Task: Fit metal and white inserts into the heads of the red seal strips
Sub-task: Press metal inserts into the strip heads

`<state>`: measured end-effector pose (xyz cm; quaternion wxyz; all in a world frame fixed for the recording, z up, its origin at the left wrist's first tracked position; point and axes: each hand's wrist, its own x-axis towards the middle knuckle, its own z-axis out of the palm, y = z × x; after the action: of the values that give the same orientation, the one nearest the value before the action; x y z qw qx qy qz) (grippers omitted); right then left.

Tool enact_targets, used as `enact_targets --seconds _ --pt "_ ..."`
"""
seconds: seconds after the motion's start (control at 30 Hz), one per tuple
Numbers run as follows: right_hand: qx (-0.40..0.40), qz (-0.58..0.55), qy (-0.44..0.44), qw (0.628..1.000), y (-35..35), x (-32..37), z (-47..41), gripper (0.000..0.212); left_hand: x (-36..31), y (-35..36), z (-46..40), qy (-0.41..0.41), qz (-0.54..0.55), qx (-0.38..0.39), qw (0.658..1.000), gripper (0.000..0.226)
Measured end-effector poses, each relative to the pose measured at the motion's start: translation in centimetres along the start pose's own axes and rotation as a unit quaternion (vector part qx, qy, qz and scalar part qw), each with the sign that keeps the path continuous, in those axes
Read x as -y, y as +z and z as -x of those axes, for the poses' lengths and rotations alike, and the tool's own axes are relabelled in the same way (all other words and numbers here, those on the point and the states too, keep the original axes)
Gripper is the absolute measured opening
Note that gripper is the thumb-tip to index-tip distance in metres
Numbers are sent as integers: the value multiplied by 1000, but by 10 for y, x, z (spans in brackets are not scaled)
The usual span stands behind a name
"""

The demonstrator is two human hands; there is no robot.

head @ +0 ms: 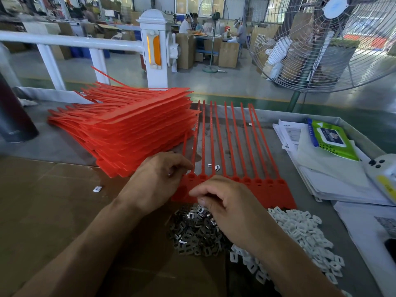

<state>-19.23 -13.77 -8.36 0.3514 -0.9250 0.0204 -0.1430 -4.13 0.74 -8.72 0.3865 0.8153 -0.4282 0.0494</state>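
A joined row of red seal strips (233, 185) lies flat on the table (64, 144), its square heads toward the person and its long tails pointing away. The left hand (158, 181) rests on the leftmost heads of this row, fingers curled down onto the red plastic; its grip is pressed on the strip heads, though whether the fingertips pinch anything small cannot be told. The right hand (227, 209) hovers just nearer than the row's heads, thumb and forefinger drawn together at their tips; what, if anything, sits between them is too small to tell.

Just nearer than the row, under the right hand, lies a heap of metal inserts (192, 232), and to the right of that heap, touching it, a larger heap of white inserts (304, 234). Two loose inserts (214, 167) lie between the tails of the row, just beyond the heads, and one more loose insert (97, 189) lies left of the row on brown cardboard (42, 200).

To the left of the row, and touching its tails, stands a tall stack of red seal strips (132, 129). To the right of the row lie papers (321, 179) with a green wet-wipe pack (330, 138) on top. Beyond the row's tails stand a white railing post (154, 48) and a large floor fan (325, 41).
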Motion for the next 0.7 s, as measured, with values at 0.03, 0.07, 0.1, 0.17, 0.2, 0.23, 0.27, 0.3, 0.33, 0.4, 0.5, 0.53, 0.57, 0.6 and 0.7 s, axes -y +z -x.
enact_targets --seconds 0.03,0.07,0.1,0.17,0.2,0.23,0.27,0.3,0.33,0.4,0.5,0.53,0.57,0.6,0.7 --pt "-18 -13 5 1000 0 0 0 22 0 0 0 0 10 1 1000 25" --pt "-40 -31 15 999 0 -1 0 22 -1 0 0 0 18 1 1000 25" --pt "-64 -55 30 996 0 -1 1 22 -2 0 0 3 23 0 1000 25" --pt "-114 -117 68 984 0 -3 1 23 -6 0 2 19 32 -7 999 23" --pt "-133 -153 85 976 0 -4 0 23 -9 1 3 30 41 -15 999 21" --pt "-147 -190 98 966 -1 -5 -1 24 -12 2 4 42 55 -20 997 18" --pt "-159 -225 109 955 -2 -5 -2 24 -15 3 4 54 70 -23 996 14" --pt "-170 -257 115 944 -2 -6 -3 24 -18 5 5 68 80 -21 994 11" --pt "-178 -287 119 934 -3 -6 -3 24 -21 7 6 82 84 -17 993 13" --pt "-188 -348 125 910 -4 -6 -4 24 -24 12 7 107 88 -5 990 19" --pt "-195 -402 142 883 -5 -7 -6 24 -26 16 8 127 96 -10 987 20" --pt "-194 -407 146 880 -4 -7 -6 23 -26 17 8 132 95 -14 987 20" --pt "-193 -410 150 878 -4 -8 -6 22 -26 17 8 136 94 -18 986 20" --pt "-192 -414 152 877 -3 -8 -7 21 -25 18 8 137 94 -24 986 20" --pt "-187 -424 157 872 -1 -8 -8 19 -24 18 7 144 89 -44 984 18"
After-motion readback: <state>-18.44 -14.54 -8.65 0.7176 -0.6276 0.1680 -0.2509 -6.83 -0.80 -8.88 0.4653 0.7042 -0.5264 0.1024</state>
